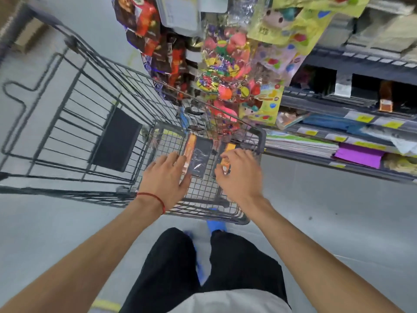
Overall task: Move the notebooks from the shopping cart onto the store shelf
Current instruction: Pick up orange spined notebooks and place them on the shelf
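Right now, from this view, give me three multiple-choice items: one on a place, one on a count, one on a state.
1. Where are the notebooks? A in the cart; B on a desk; C on a chair.
2. How many notebooks are there? A one; B two; C five.
3. How are the left hand fingers? A straight; B fisted; C round a pen.

Answers: A, both lie on the cart's wire floor; B, two black covers with orange spines show; A, the fingers stretch out straight by one notebook.
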A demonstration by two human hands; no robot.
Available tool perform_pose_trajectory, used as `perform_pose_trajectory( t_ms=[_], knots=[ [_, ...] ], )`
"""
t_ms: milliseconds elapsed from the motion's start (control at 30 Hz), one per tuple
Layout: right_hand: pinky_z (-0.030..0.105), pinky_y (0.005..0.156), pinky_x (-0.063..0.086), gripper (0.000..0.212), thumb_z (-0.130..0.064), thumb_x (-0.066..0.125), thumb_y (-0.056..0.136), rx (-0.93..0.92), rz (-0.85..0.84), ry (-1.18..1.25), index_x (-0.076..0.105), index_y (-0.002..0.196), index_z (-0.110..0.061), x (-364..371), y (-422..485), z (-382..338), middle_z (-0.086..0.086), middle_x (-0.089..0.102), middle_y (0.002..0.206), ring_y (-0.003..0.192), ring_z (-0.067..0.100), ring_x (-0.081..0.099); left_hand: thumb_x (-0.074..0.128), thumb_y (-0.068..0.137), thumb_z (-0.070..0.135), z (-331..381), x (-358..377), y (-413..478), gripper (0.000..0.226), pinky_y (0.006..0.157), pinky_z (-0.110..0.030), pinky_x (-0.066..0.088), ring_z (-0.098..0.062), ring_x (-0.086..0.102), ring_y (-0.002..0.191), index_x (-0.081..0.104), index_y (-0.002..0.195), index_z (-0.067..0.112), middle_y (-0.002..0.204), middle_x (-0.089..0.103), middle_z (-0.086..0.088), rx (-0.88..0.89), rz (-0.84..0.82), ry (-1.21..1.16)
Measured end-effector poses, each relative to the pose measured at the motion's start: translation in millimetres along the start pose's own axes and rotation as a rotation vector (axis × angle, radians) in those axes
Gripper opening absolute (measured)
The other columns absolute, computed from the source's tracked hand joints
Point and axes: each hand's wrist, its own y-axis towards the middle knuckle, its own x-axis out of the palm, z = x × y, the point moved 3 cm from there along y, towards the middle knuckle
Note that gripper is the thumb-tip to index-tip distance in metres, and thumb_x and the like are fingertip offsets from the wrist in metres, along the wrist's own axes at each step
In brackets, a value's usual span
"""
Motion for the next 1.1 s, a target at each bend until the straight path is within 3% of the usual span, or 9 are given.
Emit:
perform_pose_trajectory(
  t_ms=[300,433,633,733,867,1000,1100],
  knots=[
    [0.035,0.091,0.051,0.035,-0.039,0.052,0.09,0.236,-0.008,-0.007,0.068,0.117,-0.023,87,35,-10,-0.006,0.067,0.114,0.109,0.017,0.056,0.04,0.097,0.043,-66,70,64,0.039,0.083,-0.043,0.052,-0.027,0.055,0.105,0.051,0.123,0.017,0.116,0.055,-0.003,0.103,-0.216,-0.036],
    [0.038,0.098,0.05,0.035,-0.034,0.055,0.089,0.302,-0.025,0.018,0.067,0.12,-0.022,137,49,-11,-0.001,0.064,0.128,0.125,0.023,0.053,0.039,0.098,0.046,-95,112,85,0.044,0.086,-0.043,0.053,-0.025,0.054,0.113,0.045,0.132,0.018,0.124,0.053,-0.002,0.094,-0.3,-0.062],
    [0.036,0.082,0.052,0.028,-0.032,0.06,0.088,0.358,-0.042,0.009,0.068,0.113,-0.022,202,64,10,-0.001,0.068,0.117,0.113,0.022,0.059,0.038,0.099,0.049,-102,178,120,0.048,0.088,-0.041,0.05,-0.022,0.053,0.115,0.036,0.139,0.024,0.128,0.051,0.0,0.11,-0.412,-0.066],
    [0.034,0.085,0.051,0.026,-0.032,0.059,0.089,0.353,-0.03,0.0,0.069,0.111,-0.022,229,67,24,-0.001,0.069,0.114,0.111,0.02,0.06,0.048,0.097,0.048,-102,216,139,0.048,0.089,-0.042,0.049,-0.024,0.053,0.116,0.04,0.136,0.022,0.129,0.052,-0.002,-0.059,-0.427,-0.225],
    [0.033,0.085,0.051,0.025,-0.031,0.061,0.088,0.341,-0.032,0.018,0.069,0.11,-0.024,254,70,40,-0.003,0.068,0.109,0.11,0.017,0.058,0.055,0.086,0.065,-103,277,161,0.081,0.101,-0.046,0.045,-0.031,0.047,0.128,0.035,0.141,0.009,0.143,0.042,-0.013,-0.384,-0.48,-0.364],
    [0.031,0.082,0.052,0.027,-0.032,0.06,0.087,0.333,-0.037,0.001,0.07,0.111,-0.024,264,72,47,-0.006,0.068,0.108,0.11,0.015,0.057,0.072,0.071,0.066,-100,305,175,0.077,0.089,-0.048,0.053,-0.028,0.058,0.109,0.046,0.122,0.014,0.125,0.05,-0.006,-0.511,-0.38,-0.507],
    [0.028,0.078,0.05,0.026,-0.032,0.061,0.087,0.34,-0.055,-0.018,0.071,0.109,-0.024,268,74,49,-0.009,0.067,0.106,0.108,0.014,0.057,0.077,0.068,0.063,-105,310,179,0.078,0.087,-0.05,0.055,-0.025,0.059,0.105,0.049,0.12,0.012,0.12,0.053,-0.005,-0.54,-0.366,-0.524]
  ],
)
